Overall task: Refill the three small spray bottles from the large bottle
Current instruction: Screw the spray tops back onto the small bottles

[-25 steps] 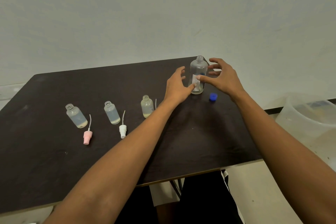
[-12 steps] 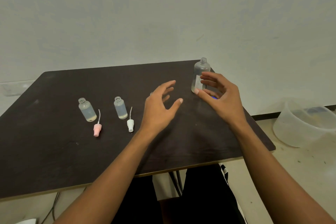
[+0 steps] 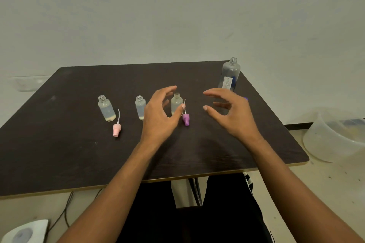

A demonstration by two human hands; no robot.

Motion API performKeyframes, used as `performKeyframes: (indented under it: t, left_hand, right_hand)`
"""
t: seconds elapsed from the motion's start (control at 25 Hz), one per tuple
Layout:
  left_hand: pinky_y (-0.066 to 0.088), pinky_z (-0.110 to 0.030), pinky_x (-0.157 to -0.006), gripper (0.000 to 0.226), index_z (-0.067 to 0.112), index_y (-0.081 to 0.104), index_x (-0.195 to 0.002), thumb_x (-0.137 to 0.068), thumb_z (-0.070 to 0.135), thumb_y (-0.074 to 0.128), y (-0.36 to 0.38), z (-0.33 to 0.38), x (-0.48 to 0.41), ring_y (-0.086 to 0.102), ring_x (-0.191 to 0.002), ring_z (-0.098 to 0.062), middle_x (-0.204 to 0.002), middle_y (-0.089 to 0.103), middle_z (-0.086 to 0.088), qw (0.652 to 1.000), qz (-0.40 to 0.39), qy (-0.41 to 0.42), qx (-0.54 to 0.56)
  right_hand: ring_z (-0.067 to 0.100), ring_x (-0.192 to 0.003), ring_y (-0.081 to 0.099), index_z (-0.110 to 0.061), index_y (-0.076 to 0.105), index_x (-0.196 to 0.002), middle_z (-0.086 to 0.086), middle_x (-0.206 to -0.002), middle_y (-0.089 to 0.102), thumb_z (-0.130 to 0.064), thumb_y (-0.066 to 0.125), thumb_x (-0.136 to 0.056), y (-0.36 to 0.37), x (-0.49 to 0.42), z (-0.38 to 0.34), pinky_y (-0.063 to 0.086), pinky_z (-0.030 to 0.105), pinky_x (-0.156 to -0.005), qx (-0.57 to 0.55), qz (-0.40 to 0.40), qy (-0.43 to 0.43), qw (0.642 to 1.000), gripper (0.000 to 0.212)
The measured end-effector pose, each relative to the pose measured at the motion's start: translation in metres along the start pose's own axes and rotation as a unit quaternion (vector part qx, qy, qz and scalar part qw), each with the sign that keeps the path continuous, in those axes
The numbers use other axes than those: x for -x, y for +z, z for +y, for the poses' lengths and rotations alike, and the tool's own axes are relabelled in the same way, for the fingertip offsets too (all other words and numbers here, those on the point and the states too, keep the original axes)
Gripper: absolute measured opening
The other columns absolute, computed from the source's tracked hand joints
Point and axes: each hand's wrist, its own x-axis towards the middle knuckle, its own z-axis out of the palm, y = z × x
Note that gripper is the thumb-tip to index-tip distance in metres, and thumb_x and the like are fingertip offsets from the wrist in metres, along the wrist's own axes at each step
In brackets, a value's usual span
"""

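Three small clear bottles stand uncapped in a row on the dark table [image 3: 59,144]: the left one [image 3: 106,108], the middle one [image 3: 140,107], the right one [image 3: 176,103]. A pink spray head [image 3: 116,129] and a purple spray head [image 3: 185,118] lie beside them; the white one is hidden behind my left hand. The large clear bottle [image 3: 230,75] stands open at the far right, its blue cap [image 3: 245,99] barely showing behind my right hand. My left hand [image 3: 161,116] hovers open in front of the right small bottle. My right hand [image 3: 231,113] hovers open, empty.
A translucent plastic tub [image 3: 333,134] sits on the floor to the right of the table. A white device [image 3: 25,232] with cables lies on the floor at lower left. My dark-clothed legs show under the table's near edge.
Both hands have let go of the large bottle and drawn back toward me and leftward. The left hand now hovers by the right small bottle. The camera view has shifted too.
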Motion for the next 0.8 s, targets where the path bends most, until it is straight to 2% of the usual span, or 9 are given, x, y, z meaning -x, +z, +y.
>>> performKeyframes:
  t: [0.08,0.16,0.28,0.4,0.52,0.64,0.8]
  left_hand:
    - [0.047,-0.018,-0.109,0.063,0.022,0.056,-0.148,-0.090,0.021,0.083,0.002,-0.009,-0.005,0.056,-0.128,0.001,-0.142,0.058,0.010,1.000,0.010,-0.014,-0.012]
    - [0.049,-0.027,-0.112,0.068,0.018,0.053,-0.150,-0.090,0.022,0.084,0.007,-0.018,-0.011,0.057,-0.131,-0.007,-0.145,0.058,0.003,0.999,-0.004,-0.034,-0.015]
    - [0.050,-0.036,-0.113,0.072,0.014,0.050,-0.152,-0.090,0.026,0.084,0.013,-0.026,-0.024,0.059,-0.135,-0.014,-0.150,0.058,-0.001,0.996,-0.042,-0.067,-0.047]
    - [0.051,-0.036,-0.113,0.069,0.013,0.053,-0.150,-0.090,0.028,0.084,0.018,-0.032,-0.035,0.060,-0.135,-0.016,-0.147,0.063,-0.003,0.991,-0.067,-0.080,-0.086]
    - [0.054,-0.036,-0.108,0.060,0.018,0.057,-0.144,-0.091,0.029,0.083,0.021,-0.037,-0.039,0.065,-0.128,-0.017,-0.140,0.068,-0.001,0.985,-0.095,-0.091,-0.115]
    - [0.056,-0.030,-0.101,0.056,0.018,0.060,-0.140,-0.091,0.029,0.083,0.024,-0.041,-0.041,0.069,-0.119,-0.016,-0.132,0.072,-0.001,0.982,-0.096,-0.099,-0.128]
    - [0.045,-0.003,-0.079,0.051,0.016,0.066,-0.134,-0.088,0.028,0.086,0.024,-0.043,-0.041,0.065,-0.093,-0.001,-0.120,0.076,0.002,0.984,-0.077,-0.100,-0.122]
  right_hand:
    - [0.002,-0.125,0.062,-0.025,0.073,-0.130,-0.009,-0.133,0.069,-0.014,0.077,-0.094,0.012,-0.004,0.003,0.054,0.022,-0.105,0.077,-0.049,-0.059,0.994,0.038]
    - [0.008,-0.128,0.061,-0.023,0.073,-0.130,-0.006,-0.136,0.068,-0.007,0.073,-0.094,0.023,-0.009,0.007,0.051,0.030,-0.111,0.157,-0.115,-0.105,0.975,0.040]
    - [0.014,-0.133,0.057,-0.024,0.071,-0.134,-0.006,-0.141,0.065,-0.006,0.064,-0.097,0.038,-0.016,0.011,0.054,0.040,-0.105,0.215,-0.202,-0.136,0.946,0.042]
    - [0.015,-0.134,0.055,-0.026,0.070,-0.136,-0.005,-0.144,0.063,-0.007,0.065,-0.097,0.047,-0.023,0.016,0.057,0.041,-0.100,0.254,-0.252,-0.170,0.918,0.043]
    - [0.015,-0.136,0.055,-0.028,0.067,-0.140,-0.003,-0.146,0.063,-0.013,0.066,-0.099,0.051,-0.029,0.021,0.057,0.039,-0.102,0.264,-0.285,-0.181,0.904,0.043]
    - [0.014,-0.137,0.054,-0.028,0.066,-0.141,-0.003,-0.147,0.062,-0.014,0.063,-0.101,0.053,-0.033,0.024,0.055,0.039,-0.105,0.257,-0.297,-0.183,0.901,0.042]
    - [0.014,-0.134,0.057,-0.025,0.070,-0.136,-0.004,-0.143,0.065,-0.015,0.061,-0.103,0.052,-0.032,0.025,0.055,0.040,-0.103,0.242,-0.292,-0.193,0.905,0.035]
